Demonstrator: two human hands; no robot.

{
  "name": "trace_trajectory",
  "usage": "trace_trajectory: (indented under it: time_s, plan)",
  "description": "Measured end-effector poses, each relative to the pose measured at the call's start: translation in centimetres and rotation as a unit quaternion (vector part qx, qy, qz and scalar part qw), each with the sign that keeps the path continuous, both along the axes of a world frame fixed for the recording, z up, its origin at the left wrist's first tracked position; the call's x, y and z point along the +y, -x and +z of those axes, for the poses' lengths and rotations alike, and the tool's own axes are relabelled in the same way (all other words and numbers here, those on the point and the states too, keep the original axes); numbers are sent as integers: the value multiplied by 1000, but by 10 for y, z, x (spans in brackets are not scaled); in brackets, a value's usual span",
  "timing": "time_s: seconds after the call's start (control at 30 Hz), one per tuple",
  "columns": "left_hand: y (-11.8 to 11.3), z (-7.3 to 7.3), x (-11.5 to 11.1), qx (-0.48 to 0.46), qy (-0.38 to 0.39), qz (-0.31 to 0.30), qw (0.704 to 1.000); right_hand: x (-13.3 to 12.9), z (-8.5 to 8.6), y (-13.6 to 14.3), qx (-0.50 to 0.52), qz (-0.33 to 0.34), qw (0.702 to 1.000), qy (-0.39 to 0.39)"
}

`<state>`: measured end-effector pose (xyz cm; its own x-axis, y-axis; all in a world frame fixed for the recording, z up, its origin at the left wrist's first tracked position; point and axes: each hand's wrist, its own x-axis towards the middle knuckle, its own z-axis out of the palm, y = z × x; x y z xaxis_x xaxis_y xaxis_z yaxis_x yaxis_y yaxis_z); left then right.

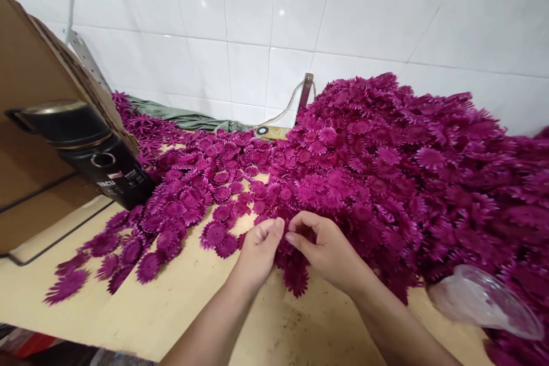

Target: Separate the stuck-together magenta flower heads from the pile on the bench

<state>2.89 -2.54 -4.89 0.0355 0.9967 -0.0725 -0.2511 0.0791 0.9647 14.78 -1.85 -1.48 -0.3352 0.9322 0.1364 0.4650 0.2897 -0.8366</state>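
Observation:
My left hand (261, 247) is closed, its thumb pressed down on curled fingers. Right beside it, my right hand (326, 247) has its thumb and index finger bent together in a pinch, tips almost meeting the left hand. Whatever lies between the fingertips is too small or hidden to make out. Just below and behind the hands is a magenta artificial flower piece (295, 281) with fringed petals. A large heap of the same magenta flower pieces (377, 166) rises behind and to the right of my hands, and more loose flower pieces (189, 200) spread to the left.
A black vacuum bottle (111, 154) stands at the left before a cardboard box (38, 91). A clear plastic container (484, 300) lies at the right. Green cloth (184, 116), a yellow tool (272, 132) and a metal bracket (305, 91) sit by the tiled wall (249, 6). The tan tabletop (180, 309) ends at lower left.

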Motion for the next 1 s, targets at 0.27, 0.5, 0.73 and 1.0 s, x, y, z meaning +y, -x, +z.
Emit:
trace_trajectory:
  time_s: [0.27, 0.5, 0.73, 1.0]
  plan:
    - [0, 3, -7, 13, -52, -36, 998, 34, 4, -47, -42, -274, 940, -197]
    - [-3, 8, -4, -8, -27, -33, 999, 28, 7, -66, -154, -236, 916, -286]
    - [-3, 7, 1, 1, 31, 15, 999, -9, 13, -11, -100, -6, 984, -148]
    - [-2, 3, 0, -15, 27, -13, 999, -3, 0, -3, -46, -30, 994, -98]
